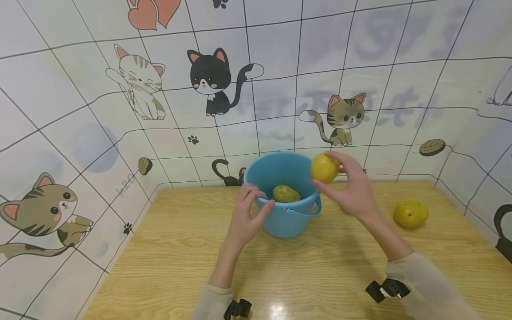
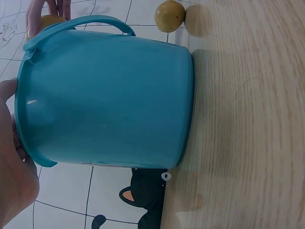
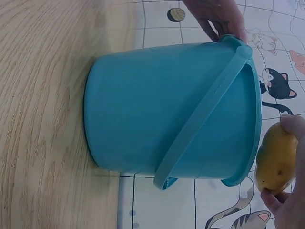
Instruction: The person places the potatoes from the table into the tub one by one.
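Note:
A blue plastic bucket [image 1: 288,218] stands on the wooden table [image 1: 180,258] near the wall, with one yellow-green potato [image 1: 286,194] inside. My left hand [image 1: 250,209] grips the bucket's near left rim, thumb on the edge. My right hand [image 1: 352,186] pinches a yellow potato [image 1: 324,168] just above the bucket's right rim. In the right wrist view that held potato [image 3: 275,160] hangs beside the bucket [image 3: 176,105] mouth. The left wrist view shows the bucket [image 2: 109,95] wall, my left hand [image 2: 14,167] on its rim.
Another yellow potato [image 1: 410,214] lies on the table to the right, also seen as a potato [image 2: 169,15] in the left wrist view. Cat-patterned tiled walls [image 1: 280,89] close the table at the back and both sides.

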Action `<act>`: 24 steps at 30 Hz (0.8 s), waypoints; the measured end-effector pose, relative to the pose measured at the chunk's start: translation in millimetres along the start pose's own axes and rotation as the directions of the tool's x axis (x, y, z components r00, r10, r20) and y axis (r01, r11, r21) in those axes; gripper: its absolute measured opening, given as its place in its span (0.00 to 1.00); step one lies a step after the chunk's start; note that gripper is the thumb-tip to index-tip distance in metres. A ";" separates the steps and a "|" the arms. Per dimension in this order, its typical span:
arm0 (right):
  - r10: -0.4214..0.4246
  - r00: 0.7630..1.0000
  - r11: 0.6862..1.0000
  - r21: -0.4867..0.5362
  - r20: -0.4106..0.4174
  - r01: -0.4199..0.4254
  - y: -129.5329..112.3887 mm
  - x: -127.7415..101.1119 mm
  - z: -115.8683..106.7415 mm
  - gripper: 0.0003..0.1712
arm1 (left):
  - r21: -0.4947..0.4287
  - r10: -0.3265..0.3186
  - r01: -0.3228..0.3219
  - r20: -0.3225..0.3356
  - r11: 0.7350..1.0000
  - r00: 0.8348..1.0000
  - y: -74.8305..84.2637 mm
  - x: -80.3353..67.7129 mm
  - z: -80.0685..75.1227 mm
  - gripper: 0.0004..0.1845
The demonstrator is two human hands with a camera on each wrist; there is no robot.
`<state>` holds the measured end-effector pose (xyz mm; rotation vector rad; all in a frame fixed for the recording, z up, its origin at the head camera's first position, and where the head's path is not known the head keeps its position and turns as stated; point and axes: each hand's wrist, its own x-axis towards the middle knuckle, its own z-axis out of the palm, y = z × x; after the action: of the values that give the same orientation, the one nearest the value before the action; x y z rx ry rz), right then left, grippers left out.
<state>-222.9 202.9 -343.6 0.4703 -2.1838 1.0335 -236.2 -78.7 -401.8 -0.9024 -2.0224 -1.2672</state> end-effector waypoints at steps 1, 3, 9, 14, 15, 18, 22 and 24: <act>0.000 1.000 1.000 0.005 0.004 0.000 -0.5 0.1 1.4 0.42 | 0.001 0.000 0.000 0.000 1.000 1.000 -0.2 0.0 0.0 0.07; -0.006 1.000 1.000 0.014 0.015 0.006 -1.0 0.4 4.2 0.42 | 0.001 0.001 -0.001 -0.001 1.000 1.000 0.1 -0.3 0.1 0.07; -0.060 0.997 0.998 0.036 0.054 0.058 -1.6 1.3 11.7 0.42 | 0.002 -0.007 0.007 0.000 1.000 1.000 0.2 -0.3 0.2 0.07; -0.104 0.991 0.994 0.045 0.089 0.100 -0.1 2.2 17.2 0.42 | 0.001 -0.008 0.008 0.000 1.000 1.000 0.3 -0.1 0.3 0.08; -0.110 0.989 0.993 0.050 0.097 0.106 0.2 2.4 18.2 0.42 | 0.002 -0.006 0.006 -0.001 1.000 1.000 0.3 0.0 0.4 0.08; -0.111 0.988 0.992 0.065 0.107 0.104 1.0 1.4 20.3 0.38 | -0.001 0.000 0.000 -0.003 1.000 1.000 0.4 0.0 0.5 0.07; -0.086 0.991 0.995 0.066 0.099 0.079 0.7 -2.0 21.3 0.32 | 0.000 0.008 -0.008 -0.007 1.000 1.000 0.2 -0.1 0.7 0.07; -0.074 0.992 0.996 0.052 0.103 0.069 0.7 -3.7 21.3 0.30 | 0.000 0.008 -0.008 -0.008 1.000 1.000 0.2 -0.3 0.8 0.07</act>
<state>-229.5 186.8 -356.4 0.6335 -2.2201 1.0452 -235.9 -78.0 -402.3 -0.9030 -2.0112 -1.2649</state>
